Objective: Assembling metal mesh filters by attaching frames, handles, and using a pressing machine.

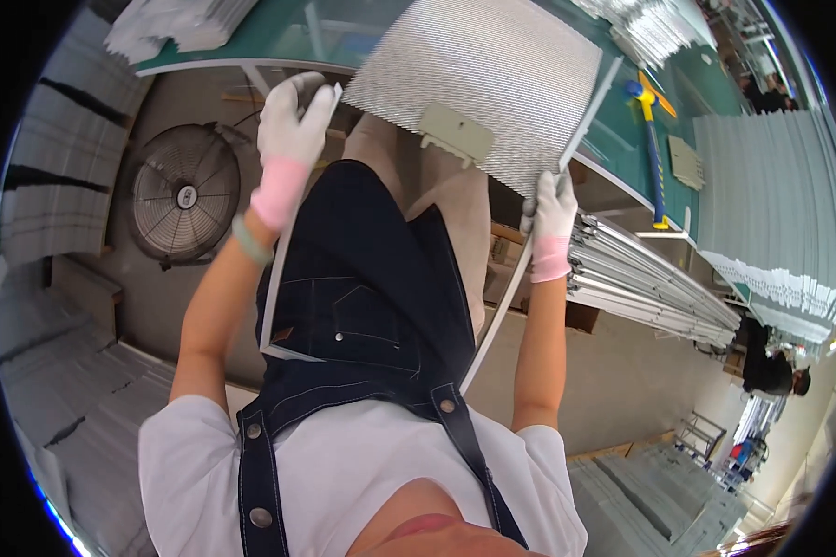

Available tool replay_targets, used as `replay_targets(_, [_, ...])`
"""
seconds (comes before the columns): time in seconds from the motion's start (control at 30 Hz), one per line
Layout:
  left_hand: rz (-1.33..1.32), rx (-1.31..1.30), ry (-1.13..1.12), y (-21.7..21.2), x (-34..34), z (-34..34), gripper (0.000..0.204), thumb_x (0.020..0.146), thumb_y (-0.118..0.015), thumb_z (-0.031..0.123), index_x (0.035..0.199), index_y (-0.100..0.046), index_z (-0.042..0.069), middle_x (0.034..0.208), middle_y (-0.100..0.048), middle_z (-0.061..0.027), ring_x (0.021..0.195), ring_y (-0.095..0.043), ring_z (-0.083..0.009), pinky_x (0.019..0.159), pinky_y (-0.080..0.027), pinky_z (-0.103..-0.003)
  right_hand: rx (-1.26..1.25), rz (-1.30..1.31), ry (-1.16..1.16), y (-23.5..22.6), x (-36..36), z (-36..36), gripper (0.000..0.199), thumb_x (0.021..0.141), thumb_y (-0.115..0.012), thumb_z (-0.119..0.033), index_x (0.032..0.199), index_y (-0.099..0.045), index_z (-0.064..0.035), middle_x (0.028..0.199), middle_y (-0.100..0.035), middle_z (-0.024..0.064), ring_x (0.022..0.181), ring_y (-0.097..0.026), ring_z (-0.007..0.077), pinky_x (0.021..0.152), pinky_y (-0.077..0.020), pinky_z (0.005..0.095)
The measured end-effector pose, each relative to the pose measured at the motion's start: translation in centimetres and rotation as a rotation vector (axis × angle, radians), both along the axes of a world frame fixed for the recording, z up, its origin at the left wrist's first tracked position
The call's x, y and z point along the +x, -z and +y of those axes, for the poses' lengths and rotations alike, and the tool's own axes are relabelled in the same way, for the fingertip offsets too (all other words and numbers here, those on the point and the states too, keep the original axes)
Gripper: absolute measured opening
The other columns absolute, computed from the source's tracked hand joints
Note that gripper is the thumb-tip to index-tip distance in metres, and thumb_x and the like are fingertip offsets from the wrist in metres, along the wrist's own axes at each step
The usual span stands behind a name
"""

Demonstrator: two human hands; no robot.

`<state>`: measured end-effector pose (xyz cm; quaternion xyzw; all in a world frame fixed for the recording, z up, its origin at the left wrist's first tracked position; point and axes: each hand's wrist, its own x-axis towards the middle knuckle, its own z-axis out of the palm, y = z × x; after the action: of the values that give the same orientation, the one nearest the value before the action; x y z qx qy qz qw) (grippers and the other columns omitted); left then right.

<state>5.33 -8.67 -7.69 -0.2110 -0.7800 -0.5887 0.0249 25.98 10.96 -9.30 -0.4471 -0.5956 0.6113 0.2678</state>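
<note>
Both gloved hands were clamped on a metal frame strip [492, 320]: left hand [291, 121] at one end, right hand [550, 212] midway, w/ mesh filter panel [478, 84] resting on the green workbench [279, 37] edge.

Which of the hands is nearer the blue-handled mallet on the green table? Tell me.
Right. The right hand grips the metal frame strip just below and left of the mallet. The left hand holds the frame's far side, across the mesh panel.
</note>
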Motion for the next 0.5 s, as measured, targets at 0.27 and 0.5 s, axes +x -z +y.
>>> replay_targets(0.27, [-0.791,0.085,0.203,0.6,-2.6,0.6,0.042,0.081,-0.054,0.048,0.084,-0.053,0.006,0.061,-0.046,-0.0004,0.045,-0.043,-0.0058,0.041,-0.036,-0.019,-0.035,-0.053,-0.074,0.3,0.1,0.8,0.030,0.090,-0.045,-0.021,0.117,-0.040,-0.0085,0.054,-0.038,-0.0031,0.037,-0.038,0.0045,0.028,-0.0299,0.0181])
replay_targets(0.5, [-0.771,0.087,0.431,2.6,-3.6,0.5,0.026,0.085,-0.057,0.030,0.092,-0.056,0.005,0.072,-0.051,0.0016,0.055,-0.049,-0.0061,0.049,-0.044,-0.019,-0.038,0.013,-0.081,-0.1,-0.4,0.5,0.045,0.090,-0.045,-0.018,0.130,-0.030,-0.0070,0.057,-0.038,-0.0030,0.039,-0.038,0.0037,0.028,-0.0308,0.0172])
